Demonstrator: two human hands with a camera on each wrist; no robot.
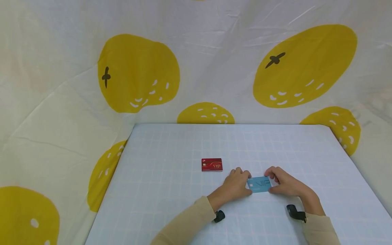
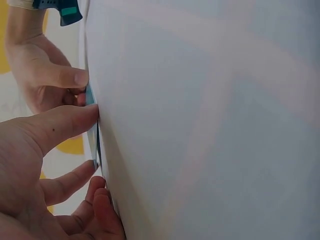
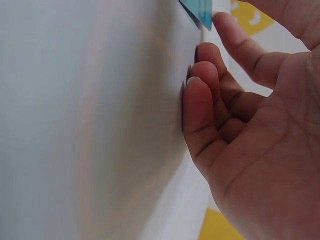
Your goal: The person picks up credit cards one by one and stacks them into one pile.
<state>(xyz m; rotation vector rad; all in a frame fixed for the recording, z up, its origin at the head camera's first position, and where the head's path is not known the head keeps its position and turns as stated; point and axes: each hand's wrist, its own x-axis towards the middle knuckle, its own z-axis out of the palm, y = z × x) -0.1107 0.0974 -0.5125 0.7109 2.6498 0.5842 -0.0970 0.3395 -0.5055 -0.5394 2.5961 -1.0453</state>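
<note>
A light blue card (image 1: 259, 184) with "VIP" lettering and a small pale chip mark lies between my two hands, close over the table. My left hand (image 1: 235, 185) pinches its left end with thumb and index finger. At the opposite end, the thumb and index finger of my right hand (image 1: 287, 182) pinch its corners. The left wrist view shows the card nearly edge-on, and the left hand's other fingers reach down to the cloth. In the right wrist view, one card corner (image 3: 205, 14) meets the index fingertip, while the other fingers curl against the table.
A red card (image 1: 212, 165) marked "VIP" lies flat on the table, beyond and left of my left hand. Pale checked cloth covers the table (image 1: 162, 190). Behind and beside it hangs a white curtain (image 1: 214, 68) printed with yellow fruit. Dark cameras (image 1: 296, 213) sit at both wrists.
</note>
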